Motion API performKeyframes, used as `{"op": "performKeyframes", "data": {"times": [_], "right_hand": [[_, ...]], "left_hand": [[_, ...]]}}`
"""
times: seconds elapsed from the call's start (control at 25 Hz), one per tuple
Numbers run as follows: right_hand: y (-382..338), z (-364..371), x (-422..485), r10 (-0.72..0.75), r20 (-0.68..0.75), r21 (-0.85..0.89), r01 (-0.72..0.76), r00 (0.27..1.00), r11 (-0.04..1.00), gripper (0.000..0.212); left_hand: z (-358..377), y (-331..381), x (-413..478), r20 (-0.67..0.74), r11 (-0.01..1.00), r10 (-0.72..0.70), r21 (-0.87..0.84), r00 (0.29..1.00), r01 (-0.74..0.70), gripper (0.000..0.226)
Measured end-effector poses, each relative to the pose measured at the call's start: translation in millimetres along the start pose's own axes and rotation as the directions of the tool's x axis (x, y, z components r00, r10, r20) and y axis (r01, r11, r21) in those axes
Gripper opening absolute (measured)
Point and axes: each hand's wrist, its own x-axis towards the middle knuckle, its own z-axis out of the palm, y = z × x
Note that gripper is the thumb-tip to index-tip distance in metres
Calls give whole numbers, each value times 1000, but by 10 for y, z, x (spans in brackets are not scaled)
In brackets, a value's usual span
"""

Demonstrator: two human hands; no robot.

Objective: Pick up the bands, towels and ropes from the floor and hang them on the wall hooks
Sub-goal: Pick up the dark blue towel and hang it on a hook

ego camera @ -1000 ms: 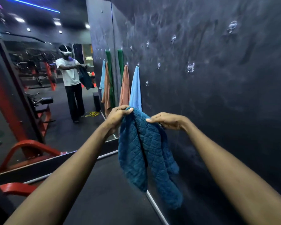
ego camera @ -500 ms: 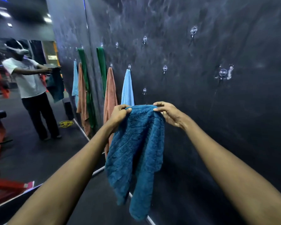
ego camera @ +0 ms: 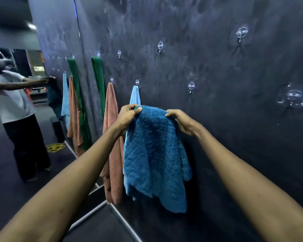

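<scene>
The left hand (ego camera: 128, 116) and right hand (ego camera: 182, 121) pinch the towel (ego camera: 154, 154); its thick edge may slip off the small hook (ego camera: 191, 87) at 2 o'clock.

A mirror (ego camera: 47, 41) meets the dark, smudged wall (ego camera: 217, 154) on its right, with a metal strip (ego camera: 87, 215) along the mirror's foot. Inside the mirror, a ceiling light (ego camera: 31, 26) glows near the top and a black box (ego camera: 57, 128) sits low down.

Towel (ego camera: 156, 154) before wall (ego camera: 226, 137), under hooks (ego camera: 191, 86)

Left hand (ego camera: 128, 116) and right hand (ego camera: 183, 122) pinch the teal towel (ego camera: 155, 158) before the dark wall (ego camera: 217, 137).
</scene>
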Motion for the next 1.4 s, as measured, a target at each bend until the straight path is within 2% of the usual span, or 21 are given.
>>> {"op": "performKeyframes", "data": {"times": [0.08,0.16,0.28,0.44,0.68,0.76,0.88,0.92,1.0,1.08,1.16,1.24,1.4], "right_hand": [[-222,44,211,-131,-109,-47,127,985,991,4],[-482,107,414,-205,-201,-99,189,958,977,12],[-870,229,682,-268,-307,-233,201,913,952,18],[-1221,352,993,-345,-403,-329,218,848,919,10],[-1588,613,1555,-473,-556,-486,194,683,852,7],[-1662,673,1730,-466,-538,-517,162,702,841,6],[-1669,846,2017,-354,-424,-528,90,834,844,10],[-1649,910,2129,-330,-398,-532,77,856,843,13],[-1581,1016,2368,-330,-396,-531,79,857,844,20],[-1523,1121,2605,-330,-445,-479,90,833,873,17],[-1501,1235,2870,-310,-474,-420,98,824,902,29],[-1541,1364,3128,-346,-519,-438,104,782,893,26],[-1671,1468,3462,-566,-605,-666,33,560,745,15]], "left_hand": [[-74,143,349,-5,994,88,-59,996,-88,12],[-158,320,697,17,981,169,-101,985,-167,9],[-306,547,1124,66,965,239,-124,969,-230,9],[-518,721,1582,127,953,289,-135,949,-273,14],[-785,962,2082,66,930,325,-201,943,-307,20],[-922,973,2227,47,922,368,-148,929,-358,18],[-1247,837,2451,43,916,398,-69,917,-394,13],[-1359,768,2516,39,918,394,-68,918,-391,11],[-1560,643,2642,37,919,390,-79,920,-387,8],[-1733,579,2785,35,927,369,-89,929,-365,7],[-1900,522,2977,14,937,340,-93,940,-337,8],[-2036,460,3220,2,946,301,-125,954,-298,9],[-2133,449,3650,41,954,261,-167,964,-251,8]]}}
